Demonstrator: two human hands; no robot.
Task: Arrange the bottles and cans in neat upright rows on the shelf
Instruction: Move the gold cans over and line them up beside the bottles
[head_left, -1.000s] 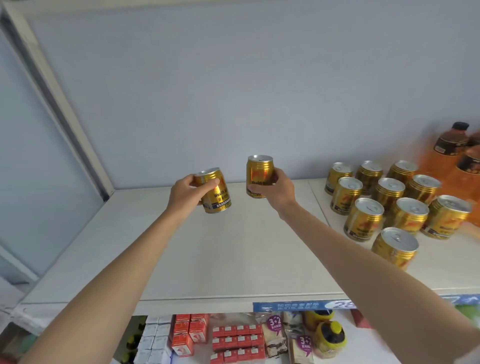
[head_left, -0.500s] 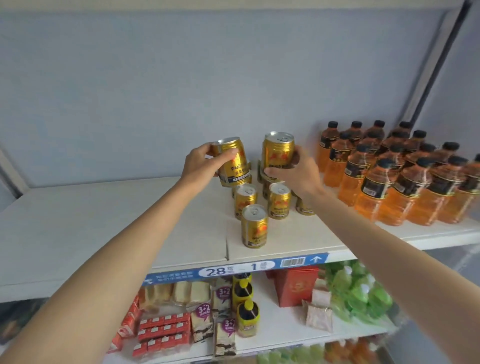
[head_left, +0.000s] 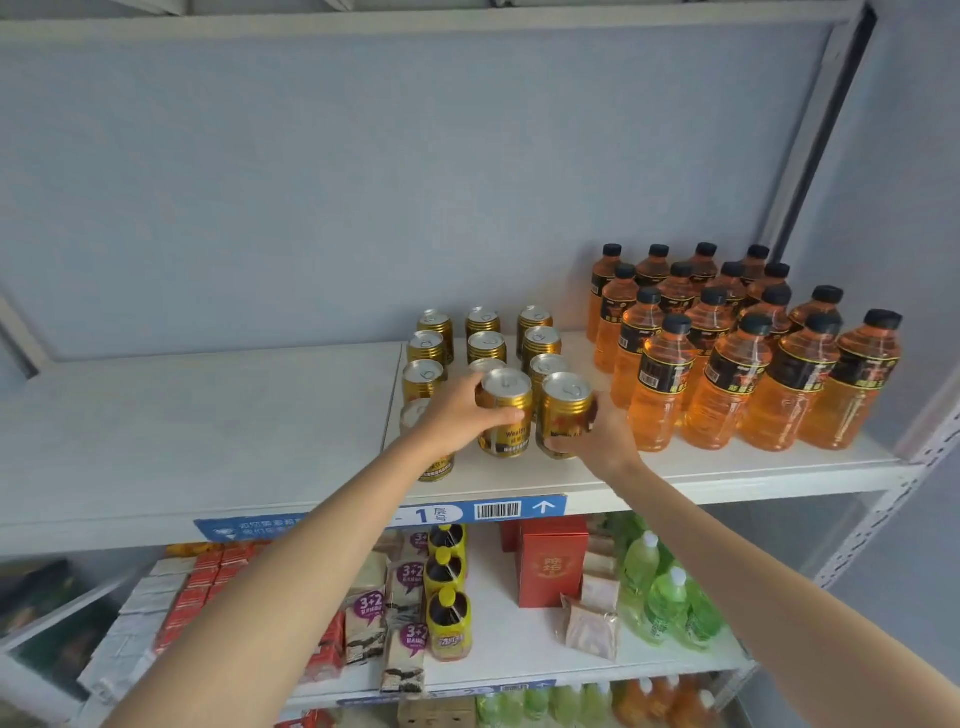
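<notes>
On the shelf (head_left: 208, 415), canned drinks (head_left: 485, 332) stand in three rows toward the back wall, juice bottles (head_left: 727, 343) grouped to their right. Two cans at the front edge are held, one per hand.

Both bare arms are reaching up and forward from the bottom of the view, converging toward the middle. The left arm (head_left: 291, 561) is running diagonally from the lower left, its wrist straight. The left hand (head_left: 457, 413) is wrapping a can (head_left: 505, 415) from the left side, thumb lying across the front and fingers curling behind it. The right arm (head_left: 769, 577) is coming in from the lower right, wrist bent slightly inward. The right hand (head_left: 597, 441) is cupping a second can (head_left: 565, 415) from its right and underside, fingertips showing beneath the base. The two hands are sitting close together, not touching.
</notes>
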